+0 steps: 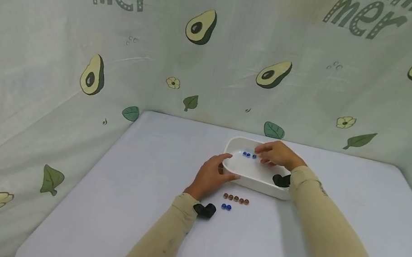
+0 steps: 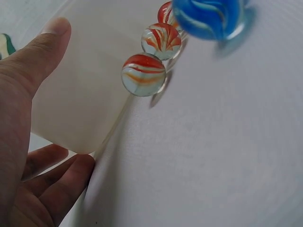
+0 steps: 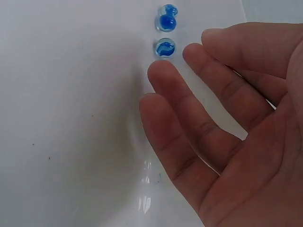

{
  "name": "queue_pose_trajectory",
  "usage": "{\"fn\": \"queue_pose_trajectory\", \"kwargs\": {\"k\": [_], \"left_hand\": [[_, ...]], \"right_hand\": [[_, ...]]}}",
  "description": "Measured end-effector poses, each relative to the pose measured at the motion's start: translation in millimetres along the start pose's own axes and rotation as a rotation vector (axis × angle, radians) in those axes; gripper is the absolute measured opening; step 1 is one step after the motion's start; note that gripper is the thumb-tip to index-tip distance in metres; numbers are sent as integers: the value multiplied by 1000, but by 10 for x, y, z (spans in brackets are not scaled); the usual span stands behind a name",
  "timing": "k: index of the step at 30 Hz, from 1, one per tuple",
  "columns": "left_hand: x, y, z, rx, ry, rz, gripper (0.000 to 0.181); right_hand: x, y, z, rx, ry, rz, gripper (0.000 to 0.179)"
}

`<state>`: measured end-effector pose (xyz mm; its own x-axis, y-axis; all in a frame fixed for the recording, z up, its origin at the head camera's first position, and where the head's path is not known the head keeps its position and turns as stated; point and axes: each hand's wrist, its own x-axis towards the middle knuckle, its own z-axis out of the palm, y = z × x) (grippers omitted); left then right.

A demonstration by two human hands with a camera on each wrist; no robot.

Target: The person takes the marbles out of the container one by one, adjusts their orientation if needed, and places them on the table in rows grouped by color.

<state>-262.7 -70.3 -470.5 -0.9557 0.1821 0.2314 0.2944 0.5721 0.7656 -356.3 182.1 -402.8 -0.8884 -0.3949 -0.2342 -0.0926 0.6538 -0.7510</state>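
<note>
A white tray point(image 1: 258, 185) stands toward the back of the table, slightly tilted in its line to the table edge. My left hand point(image 1: 211, 176) grips its near left corner, thumb along the front wall and fingers at the left side. Inside the tray three blue swirled marbles point(image 3: 165, 48) lie in a row near the far wall. Over the tray's right part is my right hand point(image 1: 279, 154), fingers loosely spread and holding nothing, with fingertips point(image 3: 161, 71) close beside the nearest blue marble.
In front of the tray runs a row of several orange-red swirled marbles point(image 1: 236, 199). Nearer me are two blue marbles point(image 1: 226, 207), side by side. All rest on a white-covered table point(image 1: 138, 181), with a patterned curtain point(image 1: 226, 58) hanging behind it.
</note>
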Motion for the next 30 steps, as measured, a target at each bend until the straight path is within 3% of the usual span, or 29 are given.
{"fn": "queue_pose_trajectory", "kwargs": {"k": [7, 15, 30], "left_hand": [[2, 25, 19, -24, -6, -9, 77], [23, 7, 11, 10, 3, -2, 77], [-16, 10, 11, 19, 7, -3, 77]], "right_hand": [[17, 61, 41, -23, 51, -25, 32], [45, 76, 83, -88, 106, -34, 24], [84, 97, 142, -119, 76, -42, 21]]}}
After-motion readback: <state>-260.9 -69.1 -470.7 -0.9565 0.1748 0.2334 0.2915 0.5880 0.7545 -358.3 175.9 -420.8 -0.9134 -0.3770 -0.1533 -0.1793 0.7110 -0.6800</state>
